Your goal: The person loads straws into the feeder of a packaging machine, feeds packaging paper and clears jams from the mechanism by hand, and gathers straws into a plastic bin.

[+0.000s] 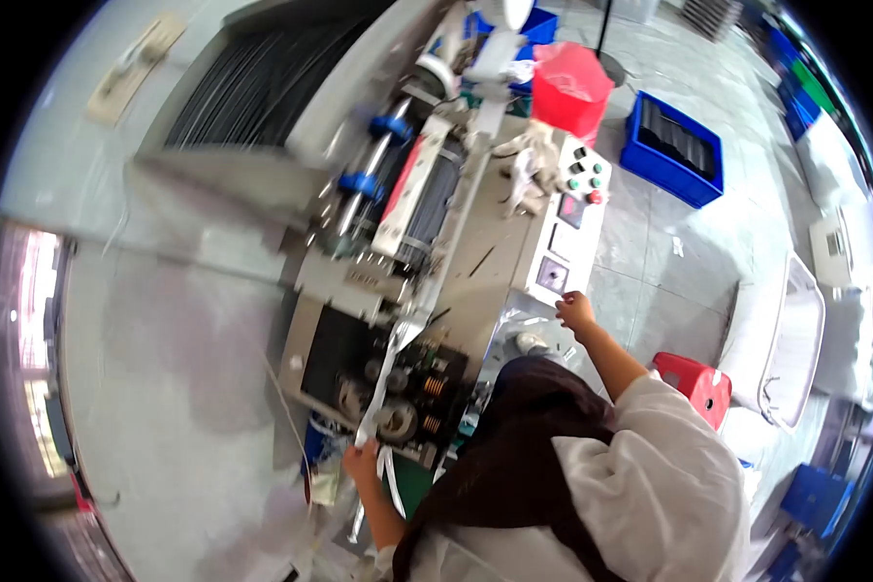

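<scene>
A white strip (386,373) runs down from the machine's roller section over a dark mechanism with round wheels (396,421). At its lower end my left hand (362,460) is closed on the strip. My right hand (574,310) is at the near end of the control panel (544,247), beside a small square display (553,274). Its fingers are curled, and whether it touches the panel or holds anything small cannot be made out. Blue rings (361,185) sit on a metal shaft left of a ribbed dark roller (431,209).
White gloves (526,170) lie on the machine top beside the buttons. Behind them stands a red bin (570,85). On the floor are a blue crate (671,145) with dark pieces and a red stool (693,386). A white-rimmed cart (795,339) stands at the right.
</scene>
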`<state>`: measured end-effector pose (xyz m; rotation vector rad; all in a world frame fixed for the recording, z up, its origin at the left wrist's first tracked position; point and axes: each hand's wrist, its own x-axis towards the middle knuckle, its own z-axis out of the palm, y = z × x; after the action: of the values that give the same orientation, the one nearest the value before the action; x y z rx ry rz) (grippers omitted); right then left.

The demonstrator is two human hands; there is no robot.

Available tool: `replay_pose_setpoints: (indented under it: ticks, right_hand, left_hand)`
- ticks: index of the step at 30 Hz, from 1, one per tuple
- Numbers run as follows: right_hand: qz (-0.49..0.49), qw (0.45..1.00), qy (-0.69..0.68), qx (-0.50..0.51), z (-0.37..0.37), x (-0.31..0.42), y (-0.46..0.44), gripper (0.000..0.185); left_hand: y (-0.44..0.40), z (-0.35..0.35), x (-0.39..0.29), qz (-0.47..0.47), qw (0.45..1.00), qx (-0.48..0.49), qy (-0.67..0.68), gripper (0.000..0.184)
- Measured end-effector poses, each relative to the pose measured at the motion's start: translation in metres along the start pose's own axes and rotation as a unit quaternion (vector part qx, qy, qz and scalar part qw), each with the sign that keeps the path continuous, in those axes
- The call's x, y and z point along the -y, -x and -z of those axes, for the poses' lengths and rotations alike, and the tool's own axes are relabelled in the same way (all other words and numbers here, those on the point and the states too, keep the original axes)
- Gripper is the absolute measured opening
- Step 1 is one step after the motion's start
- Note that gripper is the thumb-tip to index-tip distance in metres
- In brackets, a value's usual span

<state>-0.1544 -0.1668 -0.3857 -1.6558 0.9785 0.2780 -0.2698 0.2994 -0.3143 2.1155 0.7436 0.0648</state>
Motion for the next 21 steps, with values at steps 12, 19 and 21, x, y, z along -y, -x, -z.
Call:
replay_pose_setpoints:
  ticks: [12, 19, 21]
  right_hand:
    - [0.241, 0.959, 0.085, -0.123, 0.035, 0.100, -0.189, 0.061]
    - [0.210, 0.948, 0.212, -0.111, 0.036, 0.094, -0.208, 0.065]
    - [0.220, 0.932, 0.260, -0.124, 0.036, 0.094, -0.205, 0.065]
  left_hand:
    - [-0.006, -0.008, 0.029, 0.021, 0.963, -0.091, -0.254, 0.036]
    - [-0.005, -0.006, 0.034, 0.083, 0.941, -0.116, -0.307, 0.034]
    - [0.003, -0.014, -0.003, 0.089, 0.943, -0.115, -0.300, 0.034]
